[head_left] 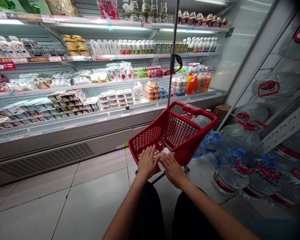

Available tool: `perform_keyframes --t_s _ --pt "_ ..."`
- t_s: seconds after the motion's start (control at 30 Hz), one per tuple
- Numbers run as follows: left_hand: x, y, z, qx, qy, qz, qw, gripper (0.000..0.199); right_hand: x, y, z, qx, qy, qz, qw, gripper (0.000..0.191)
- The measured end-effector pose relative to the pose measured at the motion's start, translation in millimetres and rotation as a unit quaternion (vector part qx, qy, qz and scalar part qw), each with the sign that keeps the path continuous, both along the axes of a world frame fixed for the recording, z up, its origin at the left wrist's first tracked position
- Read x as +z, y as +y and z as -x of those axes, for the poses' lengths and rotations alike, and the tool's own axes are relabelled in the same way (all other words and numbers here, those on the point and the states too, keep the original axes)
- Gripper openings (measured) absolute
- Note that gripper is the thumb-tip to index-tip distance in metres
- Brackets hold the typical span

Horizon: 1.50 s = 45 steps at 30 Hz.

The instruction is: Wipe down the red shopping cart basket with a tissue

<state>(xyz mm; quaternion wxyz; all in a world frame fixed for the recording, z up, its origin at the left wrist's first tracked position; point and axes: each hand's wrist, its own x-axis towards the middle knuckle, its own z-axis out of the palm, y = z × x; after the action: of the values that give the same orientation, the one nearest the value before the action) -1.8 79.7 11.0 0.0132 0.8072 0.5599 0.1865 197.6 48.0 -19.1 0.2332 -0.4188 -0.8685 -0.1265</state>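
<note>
In front of my knees stands a red plastic shopping cart (150, 133). My left hand (147, 162) lies at its near edge with fingers stretched out and nothing visible in them. Beside it, my right hand (174, 169) holds a crumpled white tissue (163, 164) against the same edge. The fingers cover part of the tissue, and whether it is paper or cloth I cannot tell. My two hands almost meet at the thumb and fingertips.
An open refrigerated shelf (110, 116) of dairy goods runs along the back and left. Large water bottles (231, 178) with red handles crowd the right side. A grey pole (173, 43) with a black hook rises behind the cart. Pale tiles (97, 203) cover the floor.
</note>
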Motion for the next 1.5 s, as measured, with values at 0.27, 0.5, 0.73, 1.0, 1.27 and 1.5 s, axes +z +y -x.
perform_keyframes --t_s 0.27,0.5,0.73,1.0,1.27,1.5 --pt "4.0 -7.6 30.0 0.026 0.005 0.010 1.000 0.072 35.0 23.0 -93.1 -0.050 -0.027 -0.036 0.998 0.078" --pt "8.3 -2.3 27.3 0.060 0.028 -0.032 0.997 0.065 52.9 15.7 -129.0 -0.180 0.023 -0.075 0.981 0.072" --pt "8.0 -9.9 -28.1 -0.056 0.036 -0.067 0.996 0.064 30.6 14.0 -46.9 -0.067 0.020 -0.028 0.997 0.057" --pt "7.1 -13.0 -13.7 -0.065 0.033 -0.087 0.994 0.061 54.2 44.4 -137.3 -0.052 -0.024 -0.093 0.994 0.043" --pt "12.7 -9.1 -3.6 -0.057 0.013 -0.069 0.996 0.056 99.5 43.8 -232.5 -0.273 0.140 -0.165 0.937 0.062" --pt "13.4 -10.1 -1.9 -0.047 0.021 -0.062 0.997 0.054 85.3 36.9 -194.0 -0.232 0.100 -0.132 0.959 0.068"
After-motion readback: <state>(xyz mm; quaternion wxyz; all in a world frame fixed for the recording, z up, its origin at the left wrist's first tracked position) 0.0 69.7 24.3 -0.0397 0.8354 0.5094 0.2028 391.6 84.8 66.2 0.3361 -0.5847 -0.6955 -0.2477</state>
